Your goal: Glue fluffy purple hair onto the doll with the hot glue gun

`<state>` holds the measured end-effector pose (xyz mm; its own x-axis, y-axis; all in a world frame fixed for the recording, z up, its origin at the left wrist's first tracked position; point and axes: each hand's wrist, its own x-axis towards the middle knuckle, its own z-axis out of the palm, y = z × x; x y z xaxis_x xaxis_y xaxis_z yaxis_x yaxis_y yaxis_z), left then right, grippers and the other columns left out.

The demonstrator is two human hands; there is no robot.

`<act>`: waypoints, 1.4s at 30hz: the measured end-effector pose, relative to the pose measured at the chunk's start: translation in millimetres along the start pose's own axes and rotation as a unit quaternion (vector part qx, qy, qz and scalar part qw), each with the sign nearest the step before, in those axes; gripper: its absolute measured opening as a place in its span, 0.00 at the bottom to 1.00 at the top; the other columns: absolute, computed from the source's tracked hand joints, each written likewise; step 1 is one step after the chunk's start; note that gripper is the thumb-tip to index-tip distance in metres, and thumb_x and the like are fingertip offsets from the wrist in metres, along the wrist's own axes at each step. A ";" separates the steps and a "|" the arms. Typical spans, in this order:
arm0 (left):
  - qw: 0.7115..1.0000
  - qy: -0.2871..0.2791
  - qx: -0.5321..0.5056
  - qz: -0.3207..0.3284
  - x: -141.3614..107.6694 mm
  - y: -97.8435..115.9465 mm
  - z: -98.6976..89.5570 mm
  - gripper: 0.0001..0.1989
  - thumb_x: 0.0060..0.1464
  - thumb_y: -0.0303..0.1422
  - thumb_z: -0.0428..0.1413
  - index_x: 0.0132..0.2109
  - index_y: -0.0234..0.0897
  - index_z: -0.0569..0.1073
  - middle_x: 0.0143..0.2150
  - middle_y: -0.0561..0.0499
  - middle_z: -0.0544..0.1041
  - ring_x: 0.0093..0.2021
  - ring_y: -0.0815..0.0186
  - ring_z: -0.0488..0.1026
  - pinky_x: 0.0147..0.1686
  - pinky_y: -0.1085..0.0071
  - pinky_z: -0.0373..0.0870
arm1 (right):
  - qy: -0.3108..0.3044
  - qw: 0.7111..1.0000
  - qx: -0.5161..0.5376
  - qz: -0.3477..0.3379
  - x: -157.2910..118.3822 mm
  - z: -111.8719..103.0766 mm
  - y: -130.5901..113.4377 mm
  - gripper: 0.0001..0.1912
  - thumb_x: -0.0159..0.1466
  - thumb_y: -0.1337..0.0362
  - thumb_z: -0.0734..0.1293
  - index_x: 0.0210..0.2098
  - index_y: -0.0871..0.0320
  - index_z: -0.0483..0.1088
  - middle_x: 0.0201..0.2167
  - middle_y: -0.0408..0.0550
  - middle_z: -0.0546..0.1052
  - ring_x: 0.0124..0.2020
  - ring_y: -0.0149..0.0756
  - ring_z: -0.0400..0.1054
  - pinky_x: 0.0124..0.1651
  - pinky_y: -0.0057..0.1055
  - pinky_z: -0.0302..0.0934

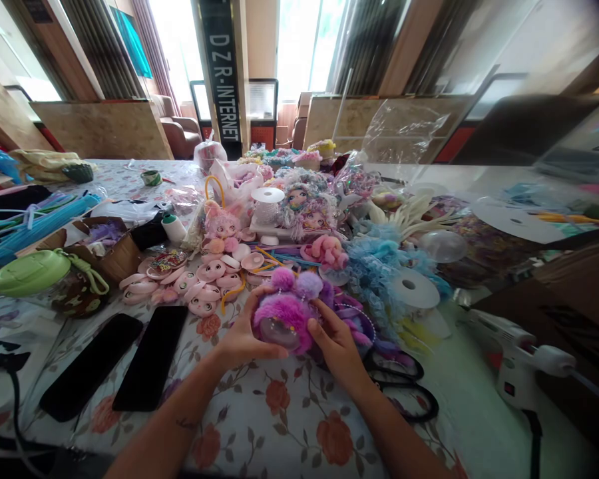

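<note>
Between my two hands is a fluffy purple-pink plush piece [284,313] with two pompom ears and a clear rounded front. My left hand [249,332] grips its left side, the thumb along the lower edge. From the right, my right hand [334,336] closes on it with thumb and fingers. A beaded strand and purple fluffy strips [352,309] lie just beyond my right hand. Black-handled scissors [404,386] rest by my right forearm; their blades are hidden. Several pink doll faces [204,299] with rabbit-like ears sit to the left of the plush piece.
Two black phones [150,359] lie at the left, near a green case [30,273] and a cardboard box [112,256]. At the right are a hot glue gun [514,359], a white spool [414,289] and blue ruffled trim [384,259]. Finished-looking dolls [304,199] are heaped behind.
</note>
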<state>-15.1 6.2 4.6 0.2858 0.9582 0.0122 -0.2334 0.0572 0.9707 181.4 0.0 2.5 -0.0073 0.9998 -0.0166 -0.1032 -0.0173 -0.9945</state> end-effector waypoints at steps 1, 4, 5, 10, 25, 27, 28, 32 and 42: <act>1.000 0.006 -0.015 -0.001 -0.5 0.5 1.1 0.43 0.31 0.24 0.73 0.56 0.52 0.70 0.56 0.51 0.74 0.52 0.54 0.74 0.48 0.64 0.74 | 0.015 1.000 0.002 0.005 -0.1 0.0 0.8 0.35 0.52 0.39 0.74 0.52 0.54 0.76 0.56 0.51 0.78 0.60 0.53 0.68 0.64 0.49 0.61; 0.993 0.035 -0.113 -0.003 0.0 1.7 -1.0 0.44 0.33 0.26 0.73 0.59 0.49 0.68 0.51 0.49 0.77 0.49 0.54 0.76 0.44 0.65 0.76 | 0.045 0.998 0.036 0.020 0.6 -1.0 2.4 0.31 0.56 0.42 0.73 0.53 0.53 0.75 0.54 0.51 0.79 0.56 0.52 0.72 0.55 0.47 0.69; 0.986 0.050 -0.158 0.001 1.2 2.4 -4.6 0.44 0.35 0.27 0.72 0.60 0.47 0.68 0.50 0.49 0.78 0.50 0.53 0.77 0.46 0.63 0.76 | 0.049 0.997 0.054 0.016 1.2 -1.9 2.7 0.29 0.58 0.44 0.73 0.53 0.53 0.75 0.53 0.51 0.79 0.54 0.51 0.73 0.51 0.45 0.71; 0.913 0.167 -0.363 0.083 12.3 12.5 -36.8 0.19 0.53 0.28 0.61 0.52 0.45 0.73 0.44 0.51 0.83 0.47 0.61 0.79 0.55 0.59 0.74 | 0.069 0.993 -0.045 -0.085 4.5 -8.8 5.3 0.17 0.67 0.51 0.66 0.48 0.55 0.74 0.44 0.52 0.82 0.43 0.44 0.77 0.40 0.38 0.74; 0.883 0.283 -0.362 0.098 22.2 21.8 -43.0 0.09 0.53 0.28 0.62 0.43 0.40 0.76 0.39 0.51 0.83 0.43 0.62 0.80 0.48 0.59 0.78 | -0.270 0.791 -0.452 -0.312 30.8 56.0 9.0 0.11 0.63 0.78 0.64 0.41 0.63 0.76 0.52 0.67 0.74 0.59 0.55 0.65 0.63 0.55 0.57; 0.884 0.283 -0.359 0.098 22.8 20.6 -43.2 0.10 0.51 0.29 0.63 0.42 0.39 0.77 0.39 0.51 0.83 0.42 0.62 0.80 0.46 0.60 0.79 | -0.284 0.776 -0.473 -0.305 33.6 63.1 6.5 0.09 0.64 0.77 0.64 0.34 0.62 0.75 0.48 0.66 0.76 0.58 0.54 0.65 0.64 0.57 0.55; 0.884 0.284 -0.358 0.098 23.1 20.0 -43.2 0.11 0.50 0.29 0.64 0.42 0.39 0.77 0.39 0.51 0.83 0.41 0.62 0.80 0.44 0.61 0.80 | -0.291 0.772 -0.480 -0.299 32.3 63.7 2.1 0.10 0.64 0.78 0.63 0.31 0.62 0.74 0.44 0.64 0.78 0.55 0.53 0.68 0.63 0.56 0.56; 0.889 0.276 -0.353 0.095 24.4 18.2 -41.5 0.13 0.48 0.28 0.66 0.43 0.37 0.77 0.40 0.50 0.83 0.41 0.63 0.80 0.40 0.66 0.80 | -0.352 0.775 -0.456 -0.260 15.1 48.4 -33.7 0.08 0.66 0.75 0.63 0.36 0.61 0.73 0.28 0.46 0.77 0.31 0.33 0.72 0.39 0.29 0.68; 0.885 0.254 -0.390 -0.018 19.6 21.5 -28.5 0.11 0.55 0.34 0.62 0.46 0.38 0.76 0.38 0.50 0.83 0.38 0.62 0.80 0.46 0.58 0.80 | -0.363 0.761 -0.534 -0.056 11.2 3.5 -64.7 0.14 0.58 0.77 0.63 0.20 0.58 0.64 0.19 0.40 0.64 0.22 0.28 0.56 0.26 0.28 0.43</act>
<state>-41.0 34.2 18.9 -0.1011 0.9430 -0.3171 -0.8602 0.0773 0.5041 184.5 12.4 67.0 -0.6467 0.7210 -0.2490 0.7208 0.4708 -0.5087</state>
